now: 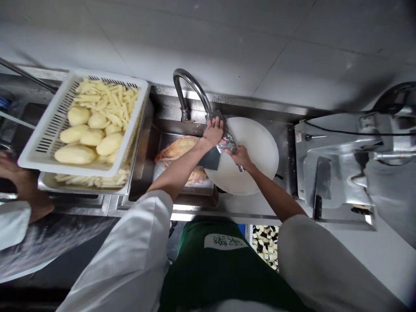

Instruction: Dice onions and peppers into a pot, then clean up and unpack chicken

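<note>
My right hand (240,157) is closed round the handle of a metal knife (229,141); the handle's end pokes out below the fingers. Flat on the blade side lies my left hand (214,131), its fingers stretched out over a dark grey flat slab (211,159). What exactly the slab is, I cannot tell. Knife and slab are above the left part of a round white board (256,158). Left of them, pale-skinned poultry (178,148) lies in a metal tray in the sink (141,162), partly behind my left forearm.
A curved faucet (191,82) rises behind the sink. At left, a white basket (39,162) holds peeled and cut potatoes. A cleaver (323,177) lies on a metal machine (347,143) at right. Cut eggplant (265,245) is below the counter. Another person's hand (14,171) shows far left.
</note>
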The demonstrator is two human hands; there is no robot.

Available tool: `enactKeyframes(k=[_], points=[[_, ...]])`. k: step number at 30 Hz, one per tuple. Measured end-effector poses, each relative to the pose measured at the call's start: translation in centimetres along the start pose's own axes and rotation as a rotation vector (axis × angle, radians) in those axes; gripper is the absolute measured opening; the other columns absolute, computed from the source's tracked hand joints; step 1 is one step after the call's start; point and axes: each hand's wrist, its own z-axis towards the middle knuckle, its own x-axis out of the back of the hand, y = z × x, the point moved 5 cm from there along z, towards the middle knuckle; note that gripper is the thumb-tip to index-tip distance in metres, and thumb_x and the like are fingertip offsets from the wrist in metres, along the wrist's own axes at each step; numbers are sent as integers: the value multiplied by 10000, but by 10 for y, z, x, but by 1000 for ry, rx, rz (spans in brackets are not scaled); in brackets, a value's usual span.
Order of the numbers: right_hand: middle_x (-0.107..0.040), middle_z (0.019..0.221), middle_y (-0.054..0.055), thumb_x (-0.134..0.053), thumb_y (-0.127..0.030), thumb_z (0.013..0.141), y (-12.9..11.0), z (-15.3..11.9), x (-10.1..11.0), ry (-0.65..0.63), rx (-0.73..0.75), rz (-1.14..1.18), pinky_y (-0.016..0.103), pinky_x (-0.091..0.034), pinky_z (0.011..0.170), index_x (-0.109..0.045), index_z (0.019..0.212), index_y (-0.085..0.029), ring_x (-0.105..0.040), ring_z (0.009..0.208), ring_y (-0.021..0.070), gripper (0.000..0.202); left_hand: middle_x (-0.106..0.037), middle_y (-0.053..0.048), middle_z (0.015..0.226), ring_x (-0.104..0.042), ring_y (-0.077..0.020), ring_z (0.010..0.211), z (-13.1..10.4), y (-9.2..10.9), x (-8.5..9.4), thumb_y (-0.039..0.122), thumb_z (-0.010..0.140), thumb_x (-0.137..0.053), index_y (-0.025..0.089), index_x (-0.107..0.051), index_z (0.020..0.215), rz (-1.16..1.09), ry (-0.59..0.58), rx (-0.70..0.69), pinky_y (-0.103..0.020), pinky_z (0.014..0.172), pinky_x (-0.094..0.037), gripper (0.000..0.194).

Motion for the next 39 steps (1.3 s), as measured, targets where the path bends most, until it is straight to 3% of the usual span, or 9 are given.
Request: enactKeyframes(k=[6, 8, 12, 14, 21, 28, 30, 35, 39], points=[[-617, 571, 12, -740, -585, 812, 50, -87, -19, -83, 138, -39, 246, -396, 529, -635, 661, -183, -597, 573, 173, 441, -172, -388, 1684, -220, -472, 1598, -110, 51, -52, 533, 961, -636, -82, -270, 1618, 1, 5, 28, -587, 1289, -212, 971], [-626, 583, 19, -782, -544, 786, 43, -75, -14, -44, 137, -100, 251, -400, 551, -628, 640, -184, -607, 605, 182, 417, -171, -383, 1687, -219, -456, 1604, -100, 44, -48, 522, 994, -579, -70, -268, 1623, -9, 14, 32, -590, 1288, -212, 918], [-612, 572, 1, -770, -455, 837, -1, -1, 5, 11, 30, -84, 241, -400, 538, -682, 739, -175, -603, 539, 164, 310, -130, -361, 1709, -178, -427, 1623, -14, 0, -9, 447, 991, -596, -49, -235, 1641, -8, 3, 23, -585, 1305, -152, 894], [-602, 556, -11, -721, -452, 888, -9, 11, 6, -9, -16, -32, 236, -399, 519, -698, 794, -169, -584, 487, 152, 300, -133, -364, 1708, -184, -421, 1623, 3, -7, -1, 430, 984, -606, -47, -225, 1644, -8, -12, 8, -578, 1309, -137, 899], [-724, 702, 36, -786, -475, 825, 30, -80, -24, -63, 157, -60, 246, -455, 627, -714, 733, -164, -687, 708, 202, 332, -176, -398, 1678, -238, -449, 1602, -106, 37, -48, 523, 983, -597, -60, -288, 1620, 49, 0, 30, -573, 1287, -221, 918], [-615, 531, -15, -711, -495, 890, -11, 13, -9, -18, -31, 51, 213, -393, 475, -726, 815, -180, -581, 444, 139, 324, -174, -336, 1713, -217, -405, 1618, 7, -14, 3, 407, 1004, -567, -5, -255, 1650, 78, -41, -21, -594, 1303, -126, 827], [-598, 517, -15, -711, -507, 888, -3, -2, -12, -16, -28, 64, 216, -390, 470, -721, 807, -174, -576, 442, 144, 343, -166, -342, 1711, -217, -402, 1619, -9, -6, -3, 417, 1008, -560, -6, -250, 1652, 77, -39, -21, -594, 1305, -120, 830], [-668, 615, 14, -768, -494, 839, 30, -76, -29, -72, 141, 16, 224, -416, 566, -713, 721, -157, -658, 624, 176, 361, -210, -385, 1677, -251, -437, 1601, -98, 36, -42, 525, 993, -580, -38, -302, 1623, 88, -39, 21, -587, 1286, -207, 890], [-662, 612, 16, -799, -447, 822, 11, -30, -17, -31, 37, 0, 225, -403, 553, -718, 731, -154, -644, 602, 169, 317, -193, -356, 1699, -222, -415, 1614, -50, 12, -17, 485, 1015, -552, -10, -295, 1633, 85, -24, 13, -601, 1289, -184, 833]])
